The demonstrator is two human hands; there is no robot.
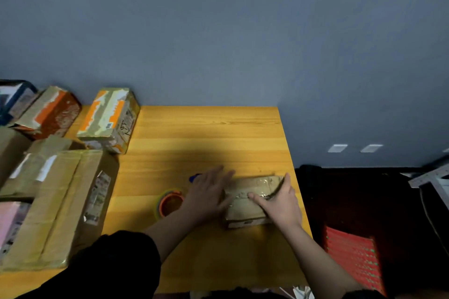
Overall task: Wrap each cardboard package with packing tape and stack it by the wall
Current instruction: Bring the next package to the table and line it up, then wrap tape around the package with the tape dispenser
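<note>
A small cardboard package [250, 201] lies flat near the right edge of a yellow wooden surface [209, 133], between a person's two hands. The left hand [209, 194] presses its straight fingers against the package's left end, while the right hand [279, 204] rests on top with fingers extended, thumb lying across the lid. The brown package is glossy with clear tape, a pale label showing on its near side. A roll of packing tape [170, 202] with an orange core sits just left of the left hand. Larger taped boxes [58, 201] crowd the surface's left side, an orange-printed box [109, 119] by the blue-grey wall [218, 31]
</note>
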